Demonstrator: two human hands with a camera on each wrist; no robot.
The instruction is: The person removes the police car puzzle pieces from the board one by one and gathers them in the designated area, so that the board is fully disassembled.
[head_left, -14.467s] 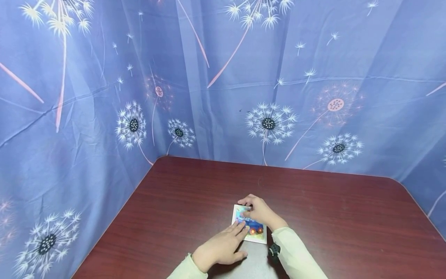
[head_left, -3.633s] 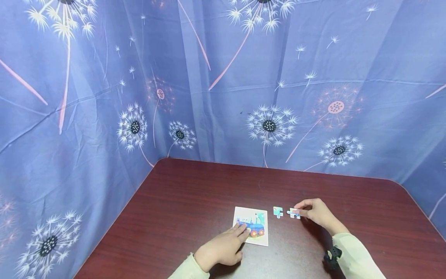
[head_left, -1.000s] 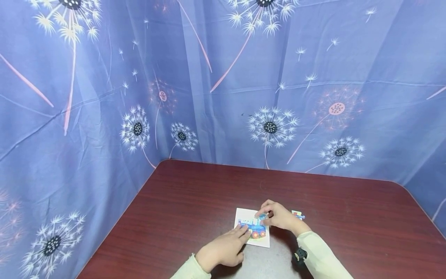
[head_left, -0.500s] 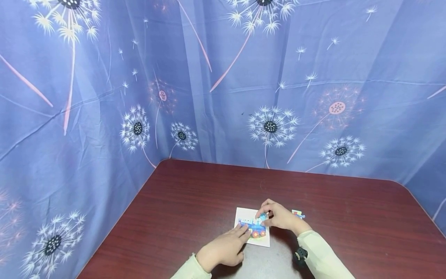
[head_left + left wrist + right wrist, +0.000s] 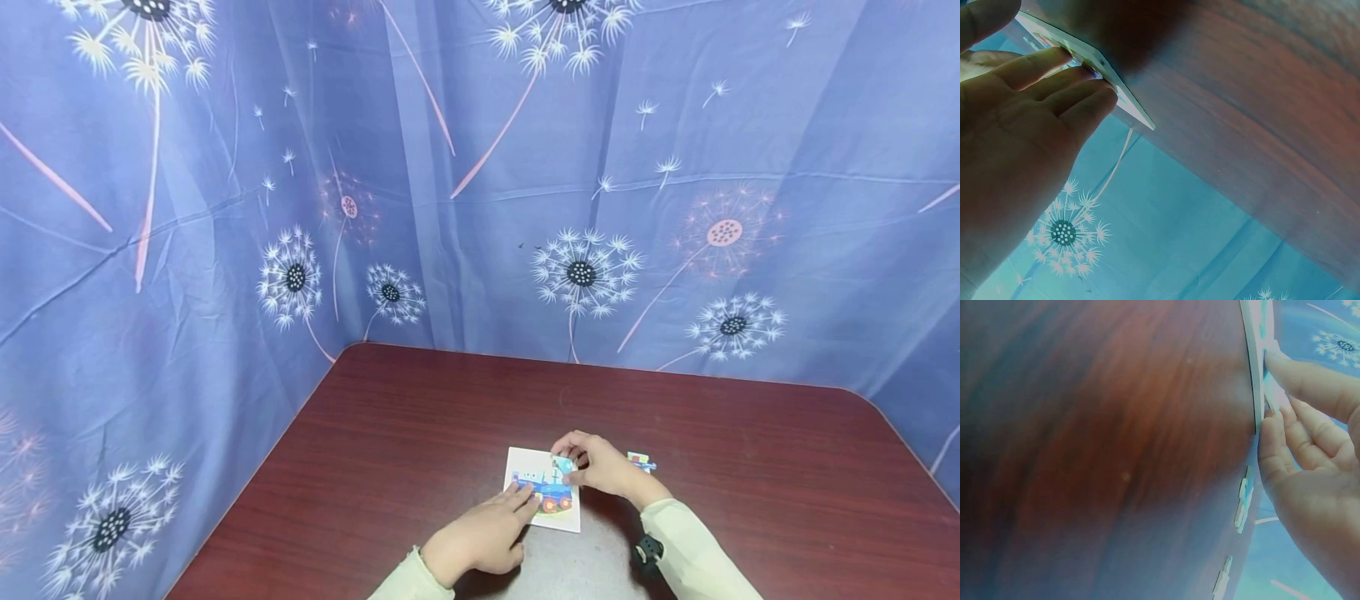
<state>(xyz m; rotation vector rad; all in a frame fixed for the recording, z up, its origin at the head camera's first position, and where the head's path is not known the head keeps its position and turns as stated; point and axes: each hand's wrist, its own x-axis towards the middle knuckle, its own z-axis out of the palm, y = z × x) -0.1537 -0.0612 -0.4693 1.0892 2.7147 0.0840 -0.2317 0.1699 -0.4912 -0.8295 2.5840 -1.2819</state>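
Observation:
A square white-bordered jigsaw puzzle (image 5: 561, 521) with a blue vehicle on red-orange wheels lies flat on the table. My left hand (image 5: 476, 535) rests on its lower left with fairly straight fingers; the left wrist view shows these fingertips against the board (image 5: 1138, 112). At the upper right corner, my right hand (image 5: 606, 468) pinches a light blue puzzle piece (image 5: 561, 467) between thumb and fingers. From the right wrist, this piece (image 5: 1276, 397) appears tilted at the board's edge, partly covered by fingers. A loose piece (image 5: 640, 459) lies just beyond the right hand.
Two loose puzzle pieces, one nearer the board (image 5: 1244, 500) and one farther off (image 5: 1223, 578), lie on the table in the right wrist view. The dark red wooden table (image 5: 420, 417) meets a blue dandelion-print curtain (image 5: 480, 275) behind and at the left.
Since 3.6 s ago, my right hand has come from the loose pieces to the board's upper right corner. In the last half second its fingers shift slightly, uncovering more light blue. The left hand stays put.

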